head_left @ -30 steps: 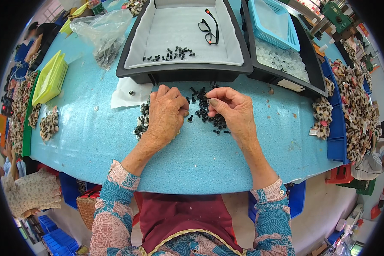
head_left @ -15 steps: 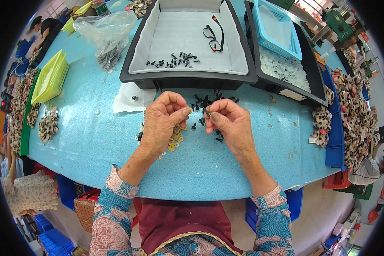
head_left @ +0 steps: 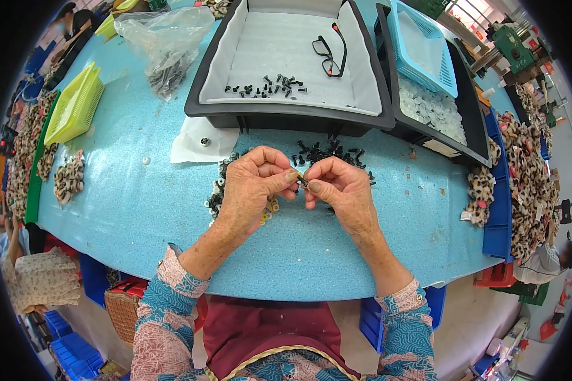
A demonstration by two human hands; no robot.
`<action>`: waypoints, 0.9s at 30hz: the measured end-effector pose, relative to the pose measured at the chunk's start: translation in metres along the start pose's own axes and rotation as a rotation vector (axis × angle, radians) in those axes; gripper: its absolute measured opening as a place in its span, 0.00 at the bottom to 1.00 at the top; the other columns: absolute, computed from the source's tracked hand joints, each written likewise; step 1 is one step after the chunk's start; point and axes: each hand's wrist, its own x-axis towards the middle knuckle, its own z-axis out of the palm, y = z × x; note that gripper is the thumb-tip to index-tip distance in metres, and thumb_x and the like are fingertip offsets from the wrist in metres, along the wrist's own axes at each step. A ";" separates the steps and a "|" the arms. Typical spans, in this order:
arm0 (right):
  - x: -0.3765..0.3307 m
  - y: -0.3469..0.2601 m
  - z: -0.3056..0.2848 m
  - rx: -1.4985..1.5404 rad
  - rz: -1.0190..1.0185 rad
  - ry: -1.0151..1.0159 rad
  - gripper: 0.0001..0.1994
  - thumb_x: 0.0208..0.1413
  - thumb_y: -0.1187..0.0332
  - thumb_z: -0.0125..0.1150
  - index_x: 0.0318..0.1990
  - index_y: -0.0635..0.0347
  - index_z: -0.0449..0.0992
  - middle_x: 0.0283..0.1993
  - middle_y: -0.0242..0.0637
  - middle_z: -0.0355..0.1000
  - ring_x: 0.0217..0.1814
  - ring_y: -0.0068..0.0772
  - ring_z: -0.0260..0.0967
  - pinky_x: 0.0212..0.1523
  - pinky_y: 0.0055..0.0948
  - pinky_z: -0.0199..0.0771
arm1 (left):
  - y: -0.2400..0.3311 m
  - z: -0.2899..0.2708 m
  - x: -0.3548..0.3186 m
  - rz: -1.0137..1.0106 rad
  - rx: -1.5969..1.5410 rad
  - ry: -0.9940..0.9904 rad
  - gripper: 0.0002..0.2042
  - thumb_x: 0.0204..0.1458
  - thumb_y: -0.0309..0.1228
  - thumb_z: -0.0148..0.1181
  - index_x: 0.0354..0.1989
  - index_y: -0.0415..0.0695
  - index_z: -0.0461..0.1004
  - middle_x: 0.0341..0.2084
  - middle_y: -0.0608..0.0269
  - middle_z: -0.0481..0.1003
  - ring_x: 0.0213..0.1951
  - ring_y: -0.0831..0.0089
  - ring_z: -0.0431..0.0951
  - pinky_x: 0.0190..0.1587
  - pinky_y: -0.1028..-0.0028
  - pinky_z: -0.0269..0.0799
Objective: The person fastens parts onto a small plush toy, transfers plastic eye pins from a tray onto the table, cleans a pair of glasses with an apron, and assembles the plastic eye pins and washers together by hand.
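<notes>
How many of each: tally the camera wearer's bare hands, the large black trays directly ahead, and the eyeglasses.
Bare hands (left hand, right hand): 2
Black trays (white-lined tray, right-hand tray): 2
Eyeglasses: 1
Total: 5

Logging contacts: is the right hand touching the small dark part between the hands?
Touching: in the head view, the right hand pinches the small dark part between thumb and fingertips.
</notes>
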 end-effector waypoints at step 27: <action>-0.002 -0.008 0.001 -0.164 -0.114 0.011 0.07 0.51 0.79 0.56 0.37 0.66 0.75 0.30 0.33 0.71 0.26 0.19 0.68 0.29 0.18 0.71 | 0.008 0.002 0.004 -0.186 -0.168 -0.077 0.10 0.44 0.20 0.63 0.33 0.38 0.67 0.22 0.61 0.75 0.25 0.76 0.77 0.27 0.81 0.76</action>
